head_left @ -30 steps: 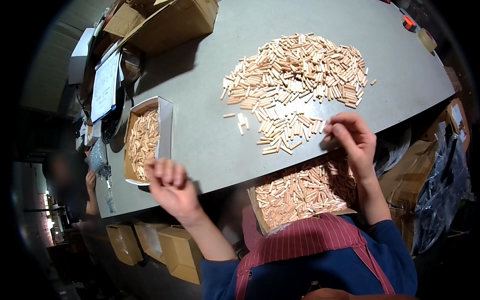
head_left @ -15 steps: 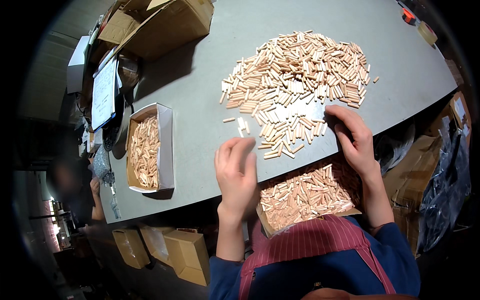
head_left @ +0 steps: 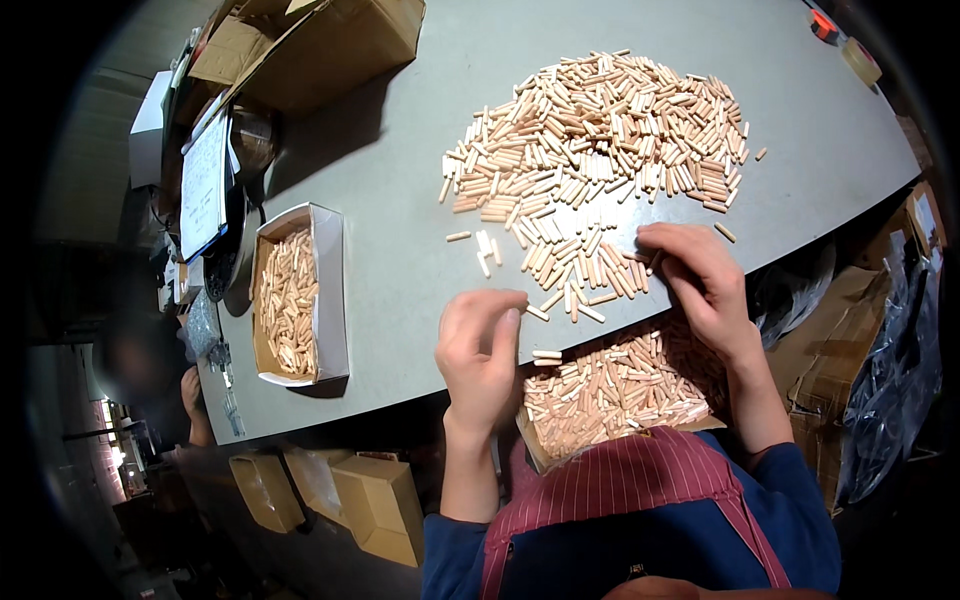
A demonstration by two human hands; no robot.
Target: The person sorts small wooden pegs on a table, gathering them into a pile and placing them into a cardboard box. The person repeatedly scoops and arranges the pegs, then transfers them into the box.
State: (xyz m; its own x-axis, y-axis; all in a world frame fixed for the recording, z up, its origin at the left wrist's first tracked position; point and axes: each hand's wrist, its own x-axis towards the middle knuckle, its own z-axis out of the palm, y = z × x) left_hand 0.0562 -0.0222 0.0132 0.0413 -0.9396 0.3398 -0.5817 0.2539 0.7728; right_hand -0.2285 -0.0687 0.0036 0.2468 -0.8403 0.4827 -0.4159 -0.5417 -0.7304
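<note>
A wide heap of short wooden dowel pins [head_left: 610, 120] lies on the grey table, thinning into a loose tongue toward the near edge. My left hand [head_left: 478, 340] is at the edge, its fingers curved and its thumb apart, with the fingertips beside a dowel [head_left: 537, 312]. On the other side of the tongue, my right hand [head_left: 708, 285] is bent over the dowels, fingertips on or just above them, thumb apart. Below the edge, against my apron, a cardboard box [head_left: 532, 438] is full of dowels. Two pale dowels [head_left: 546, 357] show between the edge and that box.
A white-sided carton [head_left: 332, 290] of dowels stands at the left. Behind it are a clipboard [head_left: 207, 185] and a large cardboard box [head_left: 345, 65]. Tape rolls [head_left: 860, 62] lie far right. Empty cartons [head_left: 375, 510] sit below left; another person's hand [head_left: 191, 390] is at the table's left end.
My left hand has come slightly nearer and to the right. My right hand has shifted left and nearer. Dowels between them slid toward the edge; a single dowel now lies beyond my right hand.
</note>
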